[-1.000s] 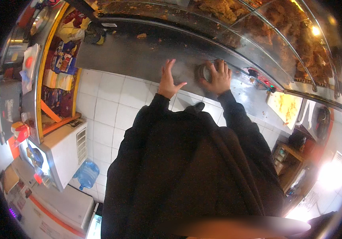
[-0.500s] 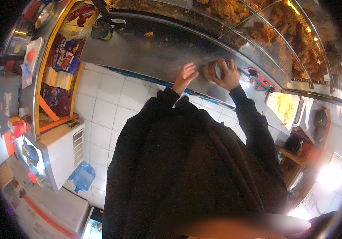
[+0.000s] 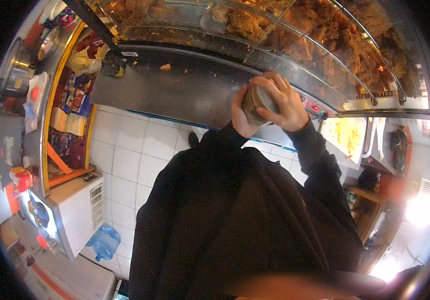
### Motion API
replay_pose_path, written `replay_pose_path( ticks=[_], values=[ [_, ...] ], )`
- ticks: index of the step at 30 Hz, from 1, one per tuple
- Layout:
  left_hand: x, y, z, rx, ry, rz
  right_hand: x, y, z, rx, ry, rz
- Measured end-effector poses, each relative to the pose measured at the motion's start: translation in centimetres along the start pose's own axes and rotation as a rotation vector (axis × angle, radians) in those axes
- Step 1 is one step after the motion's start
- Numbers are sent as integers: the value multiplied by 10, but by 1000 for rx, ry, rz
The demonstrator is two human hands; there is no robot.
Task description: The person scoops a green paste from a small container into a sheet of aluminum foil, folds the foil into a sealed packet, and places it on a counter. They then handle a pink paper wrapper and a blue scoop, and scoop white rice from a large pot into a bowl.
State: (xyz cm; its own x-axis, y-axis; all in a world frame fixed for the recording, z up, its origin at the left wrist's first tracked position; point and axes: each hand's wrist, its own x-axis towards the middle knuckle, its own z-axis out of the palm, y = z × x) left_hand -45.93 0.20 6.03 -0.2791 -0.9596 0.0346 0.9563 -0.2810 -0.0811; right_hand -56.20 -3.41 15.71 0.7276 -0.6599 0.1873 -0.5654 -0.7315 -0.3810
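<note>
Above the metal counter (image 3: 165,87) I hold a round, short jar-like container (image 3: 261,103) between both hands. My right hand (image 3: 291,106) spreads over its top and right side, fingers curled around the rim. On the other side, my left hand (image 3: 241,114) is wrapped against its wall, with most of those fingers hidden behind it. The container looks tilted, and its contents cannot be made out. Crumbs of brown fried food (image 3: 165,67) lie on the counter beyond.
A glass display case (image 3: 315,42) with heaps of fried food (image 3: 247,25) borders the counter's far side. At right lies a crumb-covered white board (image 3: 344,135). A yellow-edged shelf (image 3: 55,105), white appliance (image 3: 80,215) and blue water jug (image 3: 106,243) stand left.
My left hand has moved right and taken hold of the container, which only my right hand held before. The container has come slightly left and nearer me.
</note>
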Motion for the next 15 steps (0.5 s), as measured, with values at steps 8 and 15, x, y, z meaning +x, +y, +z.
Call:
replay_pose_path(
  ticks=[8,15],
  values=[
    [-6,-23,-10,198,105,184,-20,-20,-12,-25,83,133],
    [-13,-19,-33,284,77,280,-21,-31,-74,3,149,32]
  ],
)
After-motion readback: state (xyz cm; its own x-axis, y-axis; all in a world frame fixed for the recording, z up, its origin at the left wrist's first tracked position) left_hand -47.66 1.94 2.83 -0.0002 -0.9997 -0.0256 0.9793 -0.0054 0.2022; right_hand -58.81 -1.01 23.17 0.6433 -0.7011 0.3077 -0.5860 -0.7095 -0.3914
